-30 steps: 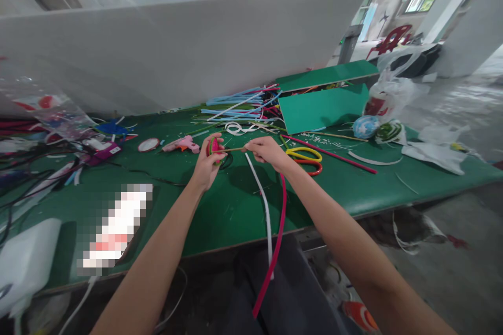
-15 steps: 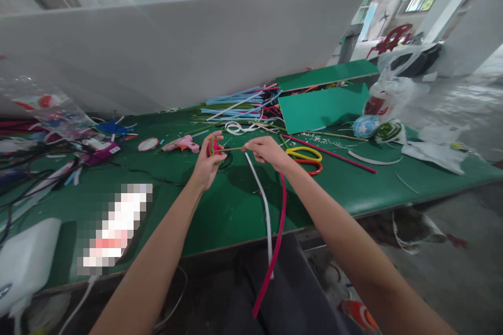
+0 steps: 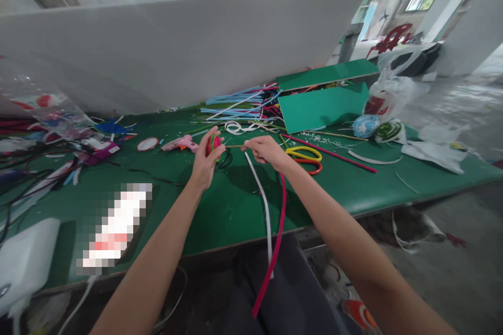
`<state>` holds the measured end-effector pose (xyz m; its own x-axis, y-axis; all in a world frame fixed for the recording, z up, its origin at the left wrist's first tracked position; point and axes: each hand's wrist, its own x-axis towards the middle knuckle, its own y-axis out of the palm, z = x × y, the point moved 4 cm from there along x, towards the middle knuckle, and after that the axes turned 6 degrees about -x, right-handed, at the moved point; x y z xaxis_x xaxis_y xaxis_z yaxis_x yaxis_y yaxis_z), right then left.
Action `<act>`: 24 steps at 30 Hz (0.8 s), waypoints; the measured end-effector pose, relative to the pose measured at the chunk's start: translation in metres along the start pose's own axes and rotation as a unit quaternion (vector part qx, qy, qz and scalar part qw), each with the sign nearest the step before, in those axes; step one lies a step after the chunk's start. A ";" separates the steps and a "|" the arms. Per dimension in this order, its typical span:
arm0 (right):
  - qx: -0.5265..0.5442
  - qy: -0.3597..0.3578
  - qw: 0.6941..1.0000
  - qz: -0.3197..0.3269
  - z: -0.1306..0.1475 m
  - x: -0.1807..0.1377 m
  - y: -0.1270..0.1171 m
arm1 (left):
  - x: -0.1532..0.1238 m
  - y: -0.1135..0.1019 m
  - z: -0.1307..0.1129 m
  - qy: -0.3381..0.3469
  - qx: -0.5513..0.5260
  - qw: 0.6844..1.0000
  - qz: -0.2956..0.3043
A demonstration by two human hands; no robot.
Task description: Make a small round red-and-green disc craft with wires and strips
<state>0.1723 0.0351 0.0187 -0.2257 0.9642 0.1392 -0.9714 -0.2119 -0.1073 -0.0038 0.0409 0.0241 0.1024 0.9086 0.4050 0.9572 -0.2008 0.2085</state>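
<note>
Between the fingers and thumb of my left hand is a small red and green round piece; its exact kind is too small to make out. A thin brown stick runs level from beside that piece to my right hand, whose fingers pinch its other end. Whether the stick's left end enters the piece is hidden by my fingers. Below my right hand, a white strip and a magenta fuzzy stem hang over the table's front edge onto my lap.
Scissors with yellow and orange handles lie right of my hands. A pink glue gun is to the left. Behind are blue stems and a green board. A white box and a blurred-out slab sit front left.
My left hand has turned the red and green piece, so a different side of it shows. My right hand stays almost in place with the stick.
</note>
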 end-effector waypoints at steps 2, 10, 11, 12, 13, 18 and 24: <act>0.009 0.001 1.000 -0.003 0.000 0.000 0.000 | 0.001 -0.001 0.002 0.013 0.035 0.999 0.017; 0.013 0.008 1.000 -0.011 0.004 -0.001 0.001 | 0.000 -0.001 0.006 -0.010 0.041 0.999 0.029; 0.013 0.007 1.000 -0.011 0.004 -0.002 0.000 | 0.000 0.000 0.006 -0.026 0.019 0.999 0.029; 0.012 0.007 1.000 -0.011 0.003 -0.002 0.000 | 0.000 0.001 0.005 -0.039 0.000 0.999 0.029; 0.012 0.007 1.000 -0.010 0.003 -0.002 0.001 | -0.001 0.003 0.005 -0.050 -0.015 0.998 0.030; 0.010 0.008 1.000 -0.009 0.003 -0.001 0.000 | -0.002 0.005 0.004 -0.067 -0.036 0.997 0.012; 0.006 0.008 1.000 -0.010 0.005 -0.002 0.001 | -0.002 0.006 0.002 -0.092 -0.069 0.993 0.003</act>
<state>0.1719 0.0319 0.0233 -0.2055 0.9706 0.1251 -0.9765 -0.1948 -0.0925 0.0024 0.0386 0.0227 0.1671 0.9562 0.2403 0.9112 -0.2429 0.3328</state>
